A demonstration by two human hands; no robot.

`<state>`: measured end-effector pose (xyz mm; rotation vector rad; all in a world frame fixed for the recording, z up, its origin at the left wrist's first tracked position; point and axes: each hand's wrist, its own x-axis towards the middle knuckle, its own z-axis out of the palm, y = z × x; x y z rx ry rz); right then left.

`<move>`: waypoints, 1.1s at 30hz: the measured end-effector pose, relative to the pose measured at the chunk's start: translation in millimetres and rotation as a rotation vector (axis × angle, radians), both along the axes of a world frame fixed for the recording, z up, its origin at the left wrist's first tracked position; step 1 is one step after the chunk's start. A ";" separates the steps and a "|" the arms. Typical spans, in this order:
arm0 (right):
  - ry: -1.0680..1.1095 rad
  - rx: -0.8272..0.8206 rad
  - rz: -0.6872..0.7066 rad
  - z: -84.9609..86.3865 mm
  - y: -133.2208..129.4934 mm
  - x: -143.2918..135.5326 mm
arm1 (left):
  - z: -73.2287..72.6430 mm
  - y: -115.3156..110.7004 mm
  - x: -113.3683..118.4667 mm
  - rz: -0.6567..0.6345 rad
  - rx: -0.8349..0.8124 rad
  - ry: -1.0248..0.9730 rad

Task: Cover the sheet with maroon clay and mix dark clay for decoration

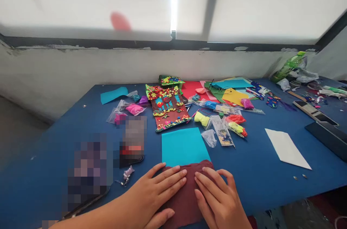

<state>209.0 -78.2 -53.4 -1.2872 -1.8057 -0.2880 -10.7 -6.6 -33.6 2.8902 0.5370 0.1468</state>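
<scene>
A thin maroon sheet of what looks like modelling clay [187, 203] covers the near part of a turquoise paper [184, 146]. My left hand [157, 193] lies flat on the sheet's left side, fingers stretched out. On its right side rests my right hand [217, 193], with fingertips pressed to the surface and fingers slightly bent. The two hands are a little apart and hold nothing. Beyond the paper lies a decorated clay house panel [169, 108], maroon with blue windows and many small flowers.
Bags of pink clay [135, 109] and yellow clay [202, 119] lie around the panel. Two blurred phone-like objects [89, 175] and a small charm [128, 173] are at left. A white paper [287, 147], a phone [314, 112] and a green bottle [288, 66] stand or lie rightward.
</scene>
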 end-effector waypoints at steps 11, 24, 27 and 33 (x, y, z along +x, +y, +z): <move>-0.082 -0.048 0.020 11.7 -3.7 4.8 | 10.0 3.4 0.3 -0.033 0.044 0.031; -0.089 -0.017 -0.127 3.9 -11.3 -6.4 | 9.2 3.5 -0.3 -0.019 0.110 -0.010; -0.173 -0.030 -0.257 -1.5 -18.9 -12.1 | 11.8 4.2 0.1 -0.064 0.059 0.014; -0.312 -0.139 -0.276 1.4 -24.0 -11.3 | 8.0 3.3 0.7 -0.004 0.015 -0.029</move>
